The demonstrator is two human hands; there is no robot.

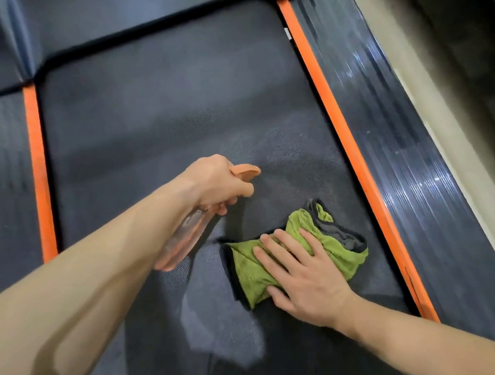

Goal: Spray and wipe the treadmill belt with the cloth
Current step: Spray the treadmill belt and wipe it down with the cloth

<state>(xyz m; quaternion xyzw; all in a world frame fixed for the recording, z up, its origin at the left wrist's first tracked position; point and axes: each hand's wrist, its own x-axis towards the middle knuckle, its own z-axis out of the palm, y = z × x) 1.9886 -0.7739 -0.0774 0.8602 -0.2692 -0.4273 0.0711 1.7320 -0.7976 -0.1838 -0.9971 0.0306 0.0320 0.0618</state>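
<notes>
The black treadmill belt (150, 121) fills the middle of the head view, with a damp speckled patch near its centre right. My left hand (218, 184) grips a clear peach-tinted spray bottle (184, 238) by its neck, a finger curled on the trigger, and the orange nozzle points right over the belt. A crumpled green cloth with dark grey edging (337, 241) lies on the belt at the lower right. My right hand (304, 277) presses flat on the cloth, fingers spread.
Orange strips (338, 126) run along both sides of the belt, with ribbed black side rails (400, 143) outside them. The dark motor cover (137, 10) crosses the top. Beige floor (437, 120) lies to the right. A thin black cord sits at the bottom left.
</notes>
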